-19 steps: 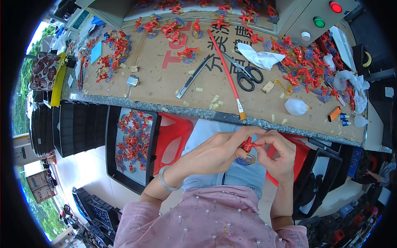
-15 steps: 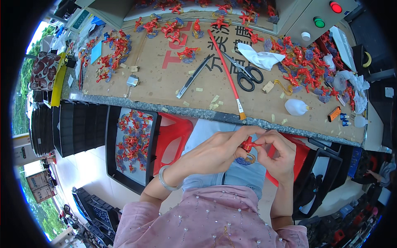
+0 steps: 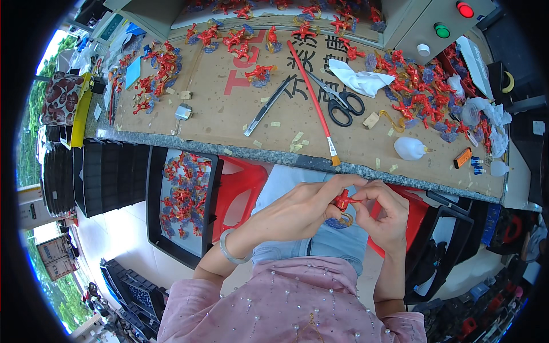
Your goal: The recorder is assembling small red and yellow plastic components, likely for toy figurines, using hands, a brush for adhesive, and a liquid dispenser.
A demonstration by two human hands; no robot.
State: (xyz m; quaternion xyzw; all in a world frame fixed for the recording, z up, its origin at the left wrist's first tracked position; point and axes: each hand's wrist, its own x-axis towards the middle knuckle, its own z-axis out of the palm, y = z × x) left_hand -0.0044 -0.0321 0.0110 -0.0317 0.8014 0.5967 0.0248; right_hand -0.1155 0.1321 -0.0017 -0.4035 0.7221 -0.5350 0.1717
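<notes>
Over my lap, just off the bench's front edge, both hands meet around one small red figurine [image 3: 345,200] with a translucent purple and yellow base [image 3: 342,222]. My left hand [image 3: 302,208] comes from the left, its fingers closed on the figurine's side. From the right, my right hand [image 3: 384,214] pinches at a thin red part of it. Fingers hide some of the figurine. On the bench beyond lie a red-handled brush [image 3: 313,94], black-handled scissors [image 3: 343,106], a craft knife [image 3: 267,107] and a white squeeze bottle [image 3: 410,148].
Similar figurines cover the bench's right side [image 3: 423,97] and left side [image 3: 157,77]. A black tray [image 3: 214,194] of them stands at lower left, by a red stool [image 3: 243,188]. A crumpled white tissue [image 3: 360,78] and an orange lighter [image 3: 462,158] lie on the cardboard [image 3: 217,120].
My hands and the figurine stay almost exactly where they were. At the far right edge, the person in the background has shifted.
</notes>
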